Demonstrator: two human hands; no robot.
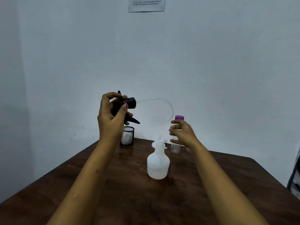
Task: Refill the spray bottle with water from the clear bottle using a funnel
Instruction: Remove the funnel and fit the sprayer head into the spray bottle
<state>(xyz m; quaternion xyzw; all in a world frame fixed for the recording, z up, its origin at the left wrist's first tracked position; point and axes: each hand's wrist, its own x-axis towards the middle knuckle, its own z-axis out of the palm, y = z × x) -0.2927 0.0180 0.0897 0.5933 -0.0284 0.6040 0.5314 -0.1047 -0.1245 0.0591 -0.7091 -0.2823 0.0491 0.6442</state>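
The white translucent spray bottle (158, 164) stands upright and uncapped in the middle of the dark wooden table (97, 184). My left hand (110, 117) holds its black trigger spray head (126, 105) raised above the table, and the clear dip tube (168, 109) curls off to the right. Behind the spray bottle lies a white funnel (159, 144), mostly hidden. The clear bottle with a purple cap (177, 135) stands at the back right. My right hand (183, 133) hovers right beside it with fingers spread; whether they touch it is unclear.
A black mesh cup (127, 135) holding something white stands at the table's far edge, below my left hand. A pale wall rises close behind the table, with a paper notice (146, 4) up high. The table's right edge drops off near a dark object (294, 176).
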